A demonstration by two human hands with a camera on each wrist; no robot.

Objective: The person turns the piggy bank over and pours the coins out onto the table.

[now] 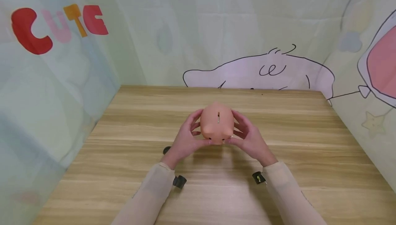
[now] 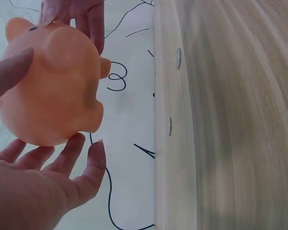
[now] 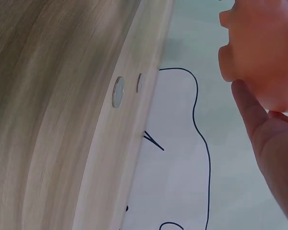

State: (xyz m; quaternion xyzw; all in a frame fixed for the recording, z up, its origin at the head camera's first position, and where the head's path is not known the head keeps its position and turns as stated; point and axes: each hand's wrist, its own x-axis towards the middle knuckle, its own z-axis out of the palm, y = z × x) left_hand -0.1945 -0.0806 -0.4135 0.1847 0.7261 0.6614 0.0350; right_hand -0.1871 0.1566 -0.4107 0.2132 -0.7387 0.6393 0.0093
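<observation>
Pig [image 1: 216, 125] is hanging between curled left hand [image 1: 187, 139] and right hand [image 1: 253, 139], both gripping; slipping fingers [image 2: 69, 154] might be dropping it.

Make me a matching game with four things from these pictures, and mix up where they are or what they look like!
Things:
1. piggy bank
2. coins
3. letter T
4. table

Clues:
A. orange, up on the wall
B. light brown, with wood-grain stripes
C. held up between the left hand and the right hand
D. silver, lying flat

Right pairs: 1-C, 2-D, 3-A, 4-B
</observation>
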